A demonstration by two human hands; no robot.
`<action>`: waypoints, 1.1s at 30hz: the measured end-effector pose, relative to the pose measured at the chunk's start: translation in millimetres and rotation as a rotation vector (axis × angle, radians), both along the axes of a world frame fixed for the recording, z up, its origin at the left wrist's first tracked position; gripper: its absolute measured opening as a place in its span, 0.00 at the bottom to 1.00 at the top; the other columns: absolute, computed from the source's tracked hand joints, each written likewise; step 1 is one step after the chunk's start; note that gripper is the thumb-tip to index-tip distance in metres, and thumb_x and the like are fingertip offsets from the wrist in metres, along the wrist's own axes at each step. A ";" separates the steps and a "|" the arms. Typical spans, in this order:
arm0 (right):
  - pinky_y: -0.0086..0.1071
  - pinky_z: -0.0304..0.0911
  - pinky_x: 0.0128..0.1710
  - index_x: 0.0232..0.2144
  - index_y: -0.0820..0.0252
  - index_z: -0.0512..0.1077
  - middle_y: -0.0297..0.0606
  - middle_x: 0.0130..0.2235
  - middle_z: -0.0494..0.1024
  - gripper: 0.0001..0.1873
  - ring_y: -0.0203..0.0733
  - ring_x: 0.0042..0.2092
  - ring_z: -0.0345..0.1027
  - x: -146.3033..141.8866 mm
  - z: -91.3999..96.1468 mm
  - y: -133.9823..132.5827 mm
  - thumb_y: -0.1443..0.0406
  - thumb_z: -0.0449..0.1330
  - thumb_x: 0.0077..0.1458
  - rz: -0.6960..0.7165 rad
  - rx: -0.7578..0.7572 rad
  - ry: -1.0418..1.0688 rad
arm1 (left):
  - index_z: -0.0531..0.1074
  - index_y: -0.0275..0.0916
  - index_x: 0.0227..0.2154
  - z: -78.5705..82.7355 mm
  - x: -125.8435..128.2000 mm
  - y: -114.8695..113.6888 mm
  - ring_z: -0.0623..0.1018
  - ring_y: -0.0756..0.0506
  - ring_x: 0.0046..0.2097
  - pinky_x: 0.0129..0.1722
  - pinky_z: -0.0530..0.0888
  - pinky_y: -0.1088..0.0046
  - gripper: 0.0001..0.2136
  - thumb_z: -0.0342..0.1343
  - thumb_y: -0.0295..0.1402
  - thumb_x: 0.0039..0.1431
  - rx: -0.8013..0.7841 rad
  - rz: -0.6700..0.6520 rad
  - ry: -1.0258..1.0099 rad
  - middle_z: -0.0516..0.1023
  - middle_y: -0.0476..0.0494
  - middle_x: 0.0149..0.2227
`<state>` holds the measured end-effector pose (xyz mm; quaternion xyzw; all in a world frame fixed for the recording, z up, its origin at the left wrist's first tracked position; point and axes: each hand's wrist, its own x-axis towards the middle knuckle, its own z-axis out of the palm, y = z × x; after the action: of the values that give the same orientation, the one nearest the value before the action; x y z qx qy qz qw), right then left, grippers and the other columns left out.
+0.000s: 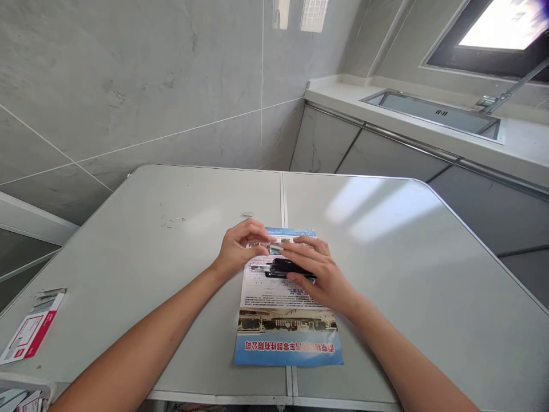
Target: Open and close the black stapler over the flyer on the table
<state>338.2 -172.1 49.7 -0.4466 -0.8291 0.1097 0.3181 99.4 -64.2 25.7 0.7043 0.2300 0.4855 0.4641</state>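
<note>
A printed leaflet (286,320) with a blue band and red characters lies flat on the grey folding table (171,252). On its upper half rests a black stapler (285,268). My right hand (319,269) curls over the stapler, thumb and fingers closed around it. My left hand (240,246) reaches in from the left with fingertips pinched together at the stapler's front end, over a small silvery piece I cannot make out clearly.
A red and white card packet (30,332) lies at the table's left edge. Loose staples (171,222) are scattered left of centre. A counter with a steel sink (433,111) and faucet (510,91) runs along the right. Tiled wall stands behind the table.
</note>
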 end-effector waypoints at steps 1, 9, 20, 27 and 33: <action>0.54 0.60 0.64 0.64 0.47 0.70 0.37 0.63 0.76 0.23 0.53 0.65 0.64 5.3 -1.2 3.4 0.61 0.61 0.68 -0.056 0.007 0.063 | 0.78 0.42 0.42 -0.2 -2.7 3.6 0.81 0.43 0.43 0.44 0.80 0.62 0.13 0.67 0.44 0.61 0.021 0.062 0.040 0.78 0.44 0.41; 0.50 0.67 0.53 0.53 0.49 0.80 0.41 0.51 0.82 0.21 0.54 0.53 0.72 92.0 -21.0 31.5 0.58 0.60 0.58 -0.832 -0.254 0.298 | 0.73 0.41 0.60 -12.9 -20.7 36.1 0.71 0.37 0.64 0.64 0.67 0.51 0.19 0.45 0.29 0.72 0.459 0.408 0.853 0.73 0.37 0.64; 0.59 0.65 0.52 0.47 0.51 0.81 0.42 0.54 0.78 0.18 0.56 0.50 0.67 99.5 -49.4 44.6 0.61 0.62 0.55 -0.745 -0.100 0.099 | 0.78 0.40 0.44 -21.7 -22.0 40.7 0.76 0.37 0.44 0.47 0.74 0.56 0.11 0.50 0.27 0.70 0.465 0.420 0.846 0.81 0.39 0.42; 0.49 0.69 0.52 0.58 0.52 0.75 0.45 0.51 0.76 0.21 0.52 0.51 0.70 53.9 -11.5 21.5 0.54 0.57 0.69 -0.150 -0.010 0.263 | 0.77 0.42 0.50 -6.9 -18.2 24.3 0.75 0.43 0.46 0.47 0.75 0.63 0.13 0.47 0.30 0.74 0.365 0.348 0.558 0.75 0.39 0.47; 0.44 0.69 0.47 0.66 0.55 0.65 0.45 0.46 0.81 0.30 0.49 0.45 0.72 8.4 -19.4 11.8 0.53 0.62 0.67 0.156 -0.035 -0.013 | 0.79 0.42 0.47 5.9 -11.7 1.6 0.78 0.44 0.50 0.48 0.76 0.67 0.10 0.53 0.34 0.73 0.115 0.230 0.253 0.78 0.40 0.47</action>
<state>346.7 -160.3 30.2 -0.3868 -0.8613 0.1458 0.2953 87.7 -62.7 31.5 0.7542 0.3373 0.4553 0.3318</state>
